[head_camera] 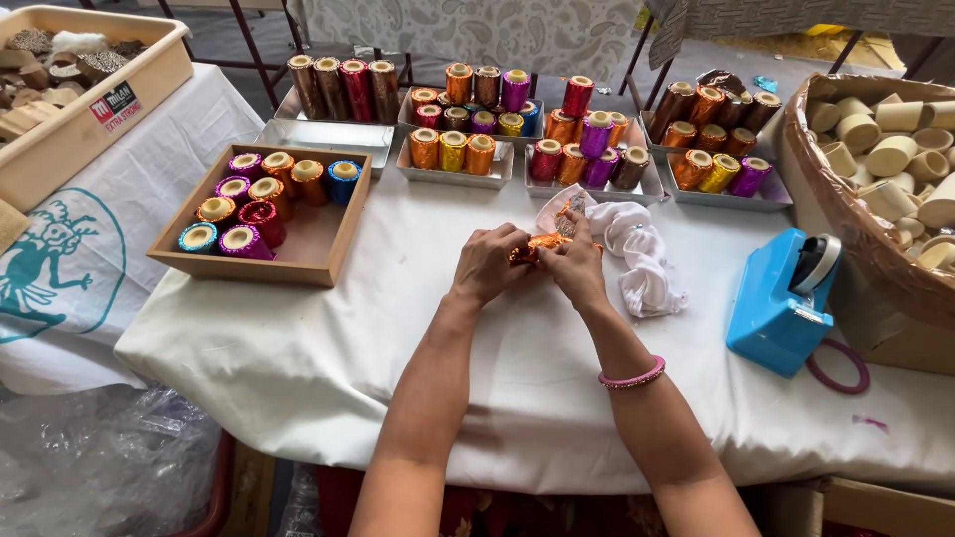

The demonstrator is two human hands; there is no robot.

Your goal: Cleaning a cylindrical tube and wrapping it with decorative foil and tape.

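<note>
Two hands, left hand (487, 264) and right hand (575, 261), both pinched shut around an orange foil piece (542, 245), beside a blue tape dispenser (781, 303) on the table (328, 368).

Bright, even daylight here, soft shadows under the hands; foil on the wrapped cups (468, 149) glints, focus stays sharp, and the wide lens bends the edges
</note>
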